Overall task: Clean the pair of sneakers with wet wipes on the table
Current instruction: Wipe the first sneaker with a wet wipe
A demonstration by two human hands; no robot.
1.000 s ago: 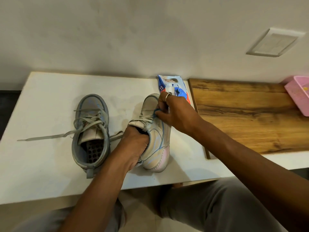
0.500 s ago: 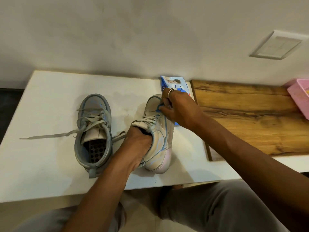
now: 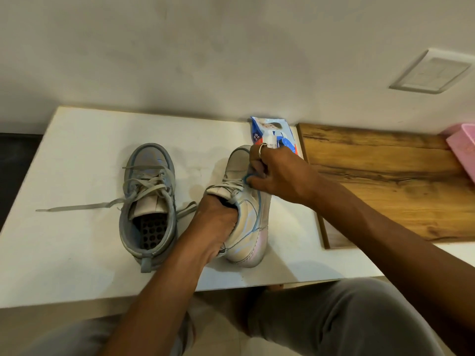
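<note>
Leaning sideways: pale sneaker point(image 3: 250, 214) (pink sole, blue piping).

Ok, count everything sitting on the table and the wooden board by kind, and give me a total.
Sneakers: 2
Wet wipes pack: 1
Wooden board: 1
Pink box: 1
Total: 5

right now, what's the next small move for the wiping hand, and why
Probably stroke the wipe heelward along the upturned side of the tilted sneaker: the right hand pinches it by the laces, the left hand steadies the shoe from inside, and that side lies exposed.
</note>
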